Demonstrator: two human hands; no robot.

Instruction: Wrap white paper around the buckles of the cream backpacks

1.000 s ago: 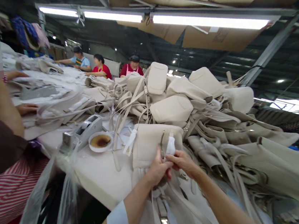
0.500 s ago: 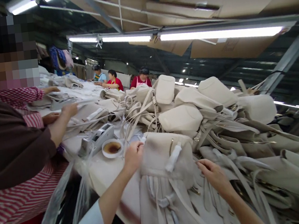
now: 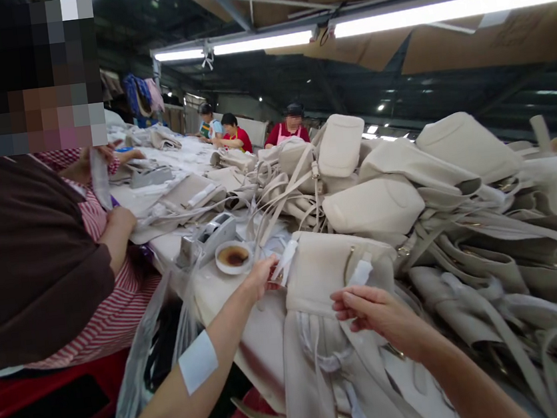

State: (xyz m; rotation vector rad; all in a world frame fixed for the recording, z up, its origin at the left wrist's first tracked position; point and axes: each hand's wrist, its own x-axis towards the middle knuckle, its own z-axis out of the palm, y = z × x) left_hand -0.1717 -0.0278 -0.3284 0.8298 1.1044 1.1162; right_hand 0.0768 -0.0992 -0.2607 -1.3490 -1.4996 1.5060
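Note:
A cream backpack (image 3: 337,262) with a buckled flap lies in front of me. White wrapping covers a piece at the flap's left corner (image 3: 289,258) and another on its front (image 3: 361,271). My left hand (image 3: 262,279) is beside the flap's left edge, its fingers curled together next to the wrapped corner; what they hold, if anything, is hidden. Over the lower front of the flap hovers my right hand (image 3: 375,312), thumb and fingers drawn together, with anything between them too small to make out. A wrapped handle loop (image 3: 326,361) and straps hang below the flap.
A white bowl (image 3: 222,264) of brown liquid stands left of the backpack, near a grey tape dispenser (image 3: 208,237). Piled cream bags (image 3: 374,208) fill the back and right. A co-worker in a brown top (image 3: 33,264) is close at left; a clear plastic bag (image 3: 140,365) hangs at the table edge.
My right hand has moved left, from beside the backpack to over its flap. My left hand has shifted slightly off the flap's corner. The view has turned right; the co-worker's hands have drawn back.

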